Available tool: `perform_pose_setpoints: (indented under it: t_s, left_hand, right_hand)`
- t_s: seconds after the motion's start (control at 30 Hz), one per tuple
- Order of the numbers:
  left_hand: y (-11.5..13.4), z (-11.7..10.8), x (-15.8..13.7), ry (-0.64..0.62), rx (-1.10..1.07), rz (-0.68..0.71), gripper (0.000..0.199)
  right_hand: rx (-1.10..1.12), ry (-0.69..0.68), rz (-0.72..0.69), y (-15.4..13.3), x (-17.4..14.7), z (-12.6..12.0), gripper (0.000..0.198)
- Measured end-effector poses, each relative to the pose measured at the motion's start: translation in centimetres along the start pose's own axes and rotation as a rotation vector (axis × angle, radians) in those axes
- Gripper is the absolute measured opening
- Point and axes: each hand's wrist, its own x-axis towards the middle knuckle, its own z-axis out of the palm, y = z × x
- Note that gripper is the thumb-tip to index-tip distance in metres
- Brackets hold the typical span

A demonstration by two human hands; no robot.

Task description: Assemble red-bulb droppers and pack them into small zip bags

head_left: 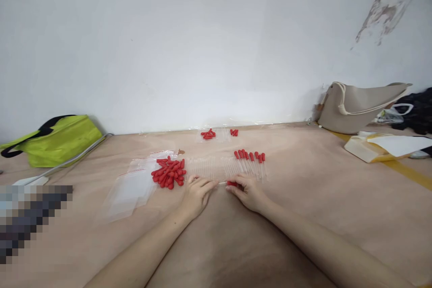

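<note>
Left grip (197, 194) and right grip (249, 192) nearly meet, both apparently pinching.

From afar I see a makeshift workspace: droppers (251, 156) on a surface (320, 198), tote (361, 102) near its far edge, stained wall (216, 45).

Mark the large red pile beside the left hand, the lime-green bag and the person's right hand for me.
Large red pile (168, 173): head view, middle of the heap.
Lime-green bag (65, 142): head view, green side below the black strap.
Right hand (250, 192): head view, back of the hand.
</note>
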Motion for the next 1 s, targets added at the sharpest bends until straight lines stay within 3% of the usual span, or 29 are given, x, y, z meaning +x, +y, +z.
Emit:
perform_pose_setpoints:
  t_s: [0.2,0.73,1.0]
  left_hand:
    - [-0.4,0.0,0.1,-0.021,-0.1,0.042,0.029]
    - [0.2,-0.5,-0.4,-0.089,0.022,0.115,0.034]
    - [0.8,-0.8,-0.2,-0.096,0.008,0.109,0.028]
  right_hand:
    - [0.041,-0.001,-0.061,0.6,-0.1,0.1,0.016]
    - [-0.125,-0.089,-0.25,0.6,-0.7,-0.1,0.02]
    - [-0.168,-0.14,-0.271,0.4,-0.7,-0.2,0.015]
